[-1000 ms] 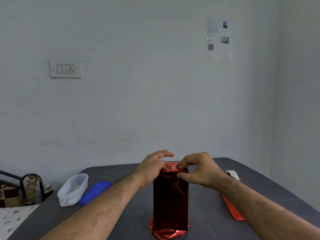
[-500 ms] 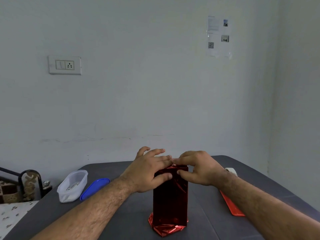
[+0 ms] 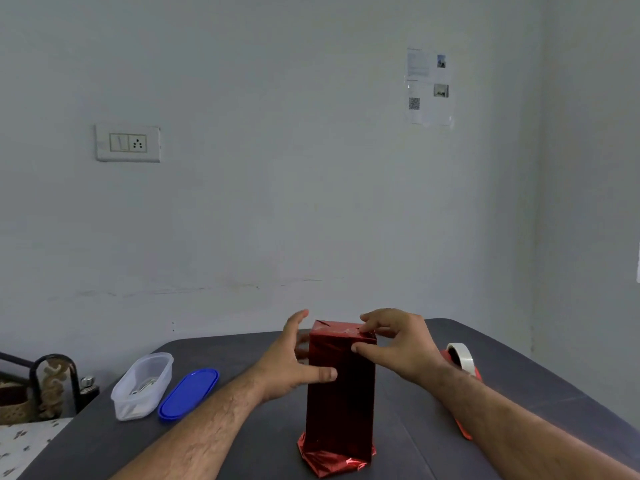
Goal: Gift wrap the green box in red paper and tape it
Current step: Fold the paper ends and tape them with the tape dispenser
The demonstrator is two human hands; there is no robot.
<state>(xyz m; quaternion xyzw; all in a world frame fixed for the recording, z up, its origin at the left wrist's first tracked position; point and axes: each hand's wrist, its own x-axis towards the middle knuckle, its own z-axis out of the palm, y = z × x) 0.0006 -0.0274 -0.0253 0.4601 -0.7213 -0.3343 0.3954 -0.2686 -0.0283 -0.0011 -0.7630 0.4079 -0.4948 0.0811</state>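
At lower centre of the frame, on the dark table (image 3: 242,441), the wrapped box (image 3: 341,393) stands upright on end, fully covered in red paper (image 3: 332,460) that flares crumpled at its base. The left hand (image 3: 289,370) is spread, thumb against the front face, probably to steady the tall parcel. The right hand (image 3: 398,344) pinches the top right corner, likely to keep the folded flaps flat. A tape roll (image 3: 460,356) lies lower right, within reach for sealing.
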